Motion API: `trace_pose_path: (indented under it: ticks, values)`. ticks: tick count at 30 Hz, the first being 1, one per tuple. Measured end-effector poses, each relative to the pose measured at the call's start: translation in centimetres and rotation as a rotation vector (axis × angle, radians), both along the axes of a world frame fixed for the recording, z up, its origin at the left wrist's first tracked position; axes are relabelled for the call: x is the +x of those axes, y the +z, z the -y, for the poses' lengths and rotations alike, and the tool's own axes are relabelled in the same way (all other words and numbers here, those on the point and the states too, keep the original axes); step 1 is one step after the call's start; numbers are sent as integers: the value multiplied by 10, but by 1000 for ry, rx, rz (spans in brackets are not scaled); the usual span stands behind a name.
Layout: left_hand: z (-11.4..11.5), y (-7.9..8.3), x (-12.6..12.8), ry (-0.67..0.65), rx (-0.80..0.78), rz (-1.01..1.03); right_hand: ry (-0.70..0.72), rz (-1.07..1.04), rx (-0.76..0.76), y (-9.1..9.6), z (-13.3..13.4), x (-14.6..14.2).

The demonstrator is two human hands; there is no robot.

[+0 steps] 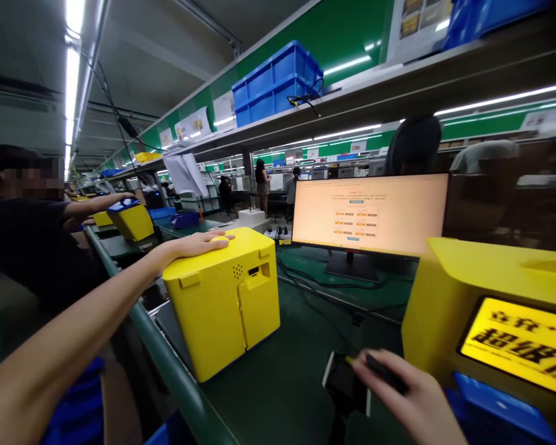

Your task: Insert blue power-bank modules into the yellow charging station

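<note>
Two yellow boxes point(222, 296), green bench point(278, 383), factory shelving point(398, 80)

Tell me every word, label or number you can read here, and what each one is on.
"超级": large black characters on the lit yellow panel of the near yellow plastic machine; the smaller row above is too blurred.
Flat computer monitor: lines of text, too small to read.
White paper sheets on the green shelf wall: unreadable.
Yellow plastic box under the left hand: no text.

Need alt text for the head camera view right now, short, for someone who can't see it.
The person's left hand lies flat on top of a yellow box on a green workbench, while the right hand pinches a small dark object beside a second yellow device. A lit monitor stands behind; a co-worker handles another yellow box further left.
</note>
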State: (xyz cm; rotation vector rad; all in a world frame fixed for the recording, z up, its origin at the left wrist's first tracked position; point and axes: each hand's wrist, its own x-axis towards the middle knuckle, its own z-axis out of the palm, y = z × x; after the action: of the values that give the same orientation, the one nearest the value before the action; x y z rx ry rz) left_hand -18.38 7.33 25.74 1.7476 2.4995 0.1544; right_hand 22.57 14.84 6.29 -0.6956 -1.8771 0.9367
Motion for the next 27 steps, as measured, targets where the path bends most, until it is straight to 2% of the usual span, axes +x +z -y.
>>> trace_pose_path:
  ticks: [2, 4, 6, 8, 13, 21, 27]
  values:
    - [-4, 1, 25, -97, -25, 15, 109, -49, -96, 24, -6, -31]
    - [-11, 0, 49, -156, -51, 11, 138, -73, -87, 41, -13, -61]
    - [-20, -1, 69, -182, -59, -10, 113, -61, -27, 47, -21, -83]
    - [-27, -2, 83, -191, -50, -26, 64, -34, 22, 44, -27, -95]
    - [-34, -4, 90, -205, -37, -38, -18, 50, 93, 36, -34, -98]
    - [-34, -5, 91, -208, -31, -27, -101, 288, 276, 52, -33, -92]
    - [-33, -4, 92, -193, -26, -28, -150, 413, 359, 62, -27, -93]
